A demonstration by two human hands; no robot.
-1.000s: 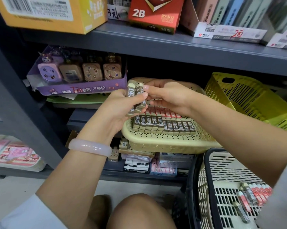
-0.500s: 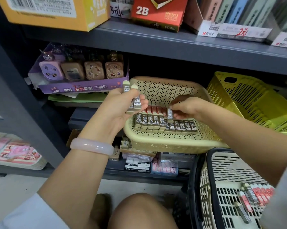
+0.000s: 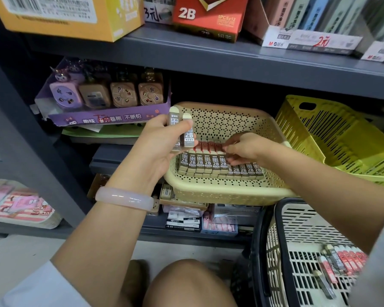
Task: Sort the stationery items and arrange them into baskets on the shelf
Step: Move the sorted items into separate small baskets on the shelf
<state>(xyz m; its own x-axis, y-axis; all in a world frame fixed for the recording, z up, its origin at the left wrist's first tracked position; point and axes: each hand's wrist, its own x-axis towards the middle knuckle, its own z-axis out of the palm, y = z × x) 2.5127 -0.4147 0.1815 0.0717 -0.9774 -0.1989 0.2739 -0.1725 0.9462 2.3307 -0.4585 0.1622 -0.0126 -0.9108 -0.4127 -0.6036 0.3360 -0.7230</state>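
My left hand [image 3: 159,147] grips two or three brown 2B erasers [image 3: 187,135] upright, just over the left rim of a beige perforated basket [image 3: 226,193] on the shelf. Inside that basket lies a neat row of brown 2B erasers [image 3: 211,163], with a row of red-wrapped ones [image 3: 208,146] behind. My right hand [image 3: 245,149] reaches into the basket with its fingers curled onto the erasers at the middle of the rows; whether it pinches one is hidden.
A yellow-green basket [image 3: 332,138] leans at the right of the shelf. A black-rimmed white shopping basket [image 3: 297,251] at lower right holds several red and brown erasers [image 3: 343,264]. A purple sharpener display box [image 3: 102,100] stands left. Boxes fill the upper shelf [image 3: 208,56]. My knee [image 3: 186,284] is below.
My right hand took an eraser from the bundle in my left hand and went down into the beige basket, onto the rows. My left hand stayed beside the rim with fewer erasers.
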